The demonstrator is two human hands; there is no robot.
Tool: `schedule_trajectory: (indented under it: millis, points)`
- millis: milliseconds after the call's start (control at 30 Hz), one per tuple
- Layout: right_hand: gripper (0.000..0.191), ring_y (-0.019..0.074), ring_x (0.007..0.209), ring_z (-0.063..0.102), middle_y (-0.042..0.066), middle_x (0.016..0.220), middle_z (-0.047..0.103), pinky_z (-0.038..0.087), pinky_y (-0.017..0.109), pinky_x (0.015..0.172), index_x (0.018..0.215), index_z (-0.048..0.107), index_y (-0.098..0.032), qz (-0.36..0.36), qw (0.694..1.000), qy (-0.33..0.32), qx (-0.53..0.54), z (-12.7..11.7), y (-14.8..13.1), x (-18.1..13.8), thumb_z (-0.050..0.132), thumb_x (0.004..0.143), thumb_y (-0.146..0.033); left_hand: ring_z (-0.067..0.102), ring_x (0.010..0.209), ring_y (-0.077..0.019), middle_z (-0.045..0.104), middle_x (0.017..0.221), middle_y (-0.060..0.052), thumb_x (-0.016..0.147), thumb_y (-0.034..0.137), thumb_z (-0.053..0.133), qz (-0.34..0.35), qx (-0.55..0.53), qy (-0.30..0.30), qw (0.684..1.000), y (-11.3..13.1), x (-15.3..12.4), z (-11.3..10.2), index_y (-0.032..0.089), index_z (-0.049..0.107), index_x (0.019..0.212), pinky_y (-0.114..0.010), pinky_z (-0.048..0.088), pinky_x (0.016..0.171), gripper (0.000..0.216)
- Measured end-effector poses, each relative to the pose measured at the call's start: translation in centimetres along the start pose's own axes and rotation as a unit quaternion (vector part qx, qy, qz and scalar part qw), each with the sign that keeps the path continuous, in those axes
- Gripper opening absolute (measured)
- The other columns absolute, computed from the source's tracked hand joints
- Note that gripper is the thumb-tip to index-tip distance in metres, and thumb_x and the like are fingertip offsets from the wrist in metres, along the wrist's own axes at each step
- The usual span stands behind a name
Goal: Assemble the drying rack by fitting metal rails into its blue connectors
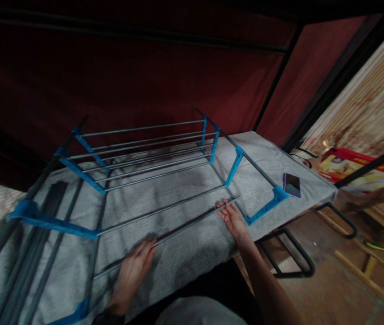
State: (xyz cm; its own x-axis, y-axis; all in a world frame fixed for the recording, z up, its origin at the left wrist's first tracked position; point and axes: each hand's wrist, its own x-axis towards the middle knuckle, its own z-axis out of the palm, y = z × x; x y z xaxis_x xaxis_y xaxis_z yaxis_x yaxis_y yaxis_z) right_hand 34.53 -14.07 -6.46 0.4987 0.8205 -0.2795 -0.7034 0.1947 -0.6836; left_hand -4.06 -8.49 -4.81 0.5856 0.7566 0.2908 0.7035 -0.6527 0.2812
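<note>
Fingers (223, 206) of right hand (235, 222) pinched on grey rod (185, 226), just short of its right end; left hand (135, 262) closed over same rod near opposite end, both tips projecting past grip. Beyond rod, blue-bracketed rack (161, 210) on cloth-covered table (262, 149); phone (292, 185) at far right, well apart.

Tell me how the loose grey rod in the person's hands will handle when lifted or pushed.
The grey rod is probably stiff: it runs straight between left hand and right hand. It looks slim, and the right hand holds it near one end with the fingers, so it is likely fairly light. It appears round, so it may roll if pushed on the cloth.
</note>
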Motion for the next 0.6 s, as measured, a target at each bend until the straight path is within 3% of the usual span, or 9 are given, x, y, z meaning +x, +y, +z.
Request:
schedule_trajectory:
  millis: [200,500,600]
  points:
    - [0.021,0.0174,0.089,0.072,0.001,0.088,0.075,0.061,0.033,0.082,0.087,0.07,-0.024,-0.013,1.0,0.028,-0.004,0.3,-0.1,-0.1,0.084,0.073,-0.032,0.073,0.097,-0.0225,0.077,0.104,-0.005,0.102,0.043,0.038,-0.018,0.011,-0.006,1.0,-0.8,-0.3,-0.2,0.025,0.072,0.115,-0.037,0.058,0.09,0.041]
    - [0.022,0.015,0.091,0.072,0.0,0.095,0.075,0.06,0.031,0.085,0.089,0.069,-0.023,-0.009,0.999,0.034,0.001,-0.3,0.0,0.1,0.084,0.073,-0.027,0.07,0.107,-0.0231,0.076,0.117,-0.006,0.102,0.041,0.038,-0.058,0.021,-0.044,0.997,-1.7,-0.8,-0.6,0.023,0.071,0.118,-0.04,0.052,0.099,0.041]
    - [0.021,0.0155,0.093,0.072,0.001,0.097,0.075,0.059,0.033,0.088,0.089,0.069,-0.024,-0.004,0.999,0.039,-0.001,-0.4,0.0,0.2,0.083,0.074,-0.029,0.069,0.109,-0.025,0.076,0.118,-0.008,0.1,0.038,0.04,-0.084,0.038,-0.022,0.995,-2.0,-0.5,-0.8,0.023,0.072,0.115,-0.043,0.048,0.101,0.039]
